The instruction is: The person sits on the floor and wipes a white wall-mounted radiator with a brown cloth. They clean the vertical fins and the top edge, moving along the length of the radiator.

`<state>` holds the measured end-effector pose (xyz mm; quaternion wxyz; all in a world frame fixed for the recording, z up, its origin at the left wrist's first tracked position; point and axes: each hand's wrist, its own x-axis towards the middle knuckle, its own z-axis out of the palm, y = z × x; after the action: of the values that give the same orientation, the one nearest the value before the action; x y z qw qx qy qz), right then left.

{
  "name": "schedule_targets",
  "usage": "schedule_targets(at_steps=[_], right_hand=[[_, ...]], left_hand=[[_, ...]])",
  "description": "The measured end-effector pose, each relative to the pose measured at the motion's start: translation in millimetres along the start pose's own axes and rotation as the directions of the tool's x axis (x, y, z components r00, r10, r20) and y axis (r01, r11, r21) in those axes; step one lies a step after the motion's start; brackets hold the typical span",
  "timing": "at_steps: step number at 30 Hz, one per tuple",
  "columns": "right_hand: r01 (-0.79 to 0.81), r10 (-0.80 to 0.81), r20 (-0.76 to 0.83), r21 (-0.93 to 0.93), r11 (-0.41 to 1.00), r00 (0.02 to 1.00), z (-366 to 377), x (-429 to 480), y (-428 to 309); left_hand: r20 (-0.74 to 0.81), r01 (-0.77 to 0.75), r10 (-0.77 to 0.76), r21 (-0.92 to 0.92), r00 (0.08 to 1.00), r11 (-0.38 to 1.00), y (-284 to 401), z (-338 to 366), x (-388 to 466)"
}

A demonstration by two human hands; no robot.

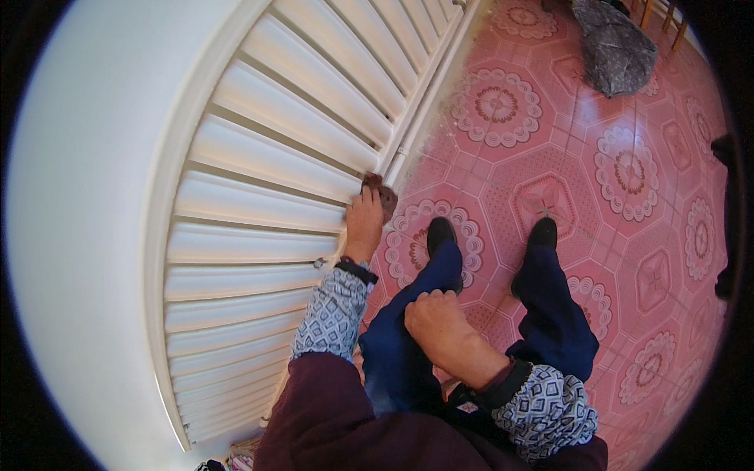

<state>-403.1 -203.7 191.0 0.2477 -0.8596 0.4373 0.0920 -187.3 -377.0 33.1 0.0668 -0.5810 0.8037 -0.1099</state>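
My left hand [364, 225] presses a crumpled brown cloth [384, 197] against the lower edge of a white column radiator [277, 150]. Its fingers lie over the cloth and partly hide it. My right hand [439, 322] is curled into a loose fist over my left leg, near the knee, and nothing shows in it. Both forearms wear sleeve covers [331, 315] with a grey and white diamond pattern and dark cuffs.
A white pipe [406, 141] runs low along the radiator's foot. The floor [500, 176] has pink patterned tiles. A dark grey speckled bag or cloth [615, 50] lies at the upper right, near wooden legs [647, 15]. Black objects [727, 218] stand at the right rim.
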Motion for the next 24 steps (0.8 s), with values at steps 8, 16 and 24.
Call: schedule_targets(at_steps=[8,16,24], right_hand=[[0.002,-0.002,-0.008,0.042,0.999,1.000,-1,-4,1],[-0.024,0.024,-0.013,-0.007,1.000,1.000,9,2,-3],[-0.019,0.019,-0.022,-0.019,1.000,1.000,3,7,-8]], left_hand=[[0.295,0.102,-0.056,-0.143,0.954,0.984,-14,18,-98],[-0.240,-0.050,-0.004,-0.223,0.971,0.974,7,-15,4],[-0.042,0.119,-0.121,-0.048,0.992,0.992,3,10,32]])
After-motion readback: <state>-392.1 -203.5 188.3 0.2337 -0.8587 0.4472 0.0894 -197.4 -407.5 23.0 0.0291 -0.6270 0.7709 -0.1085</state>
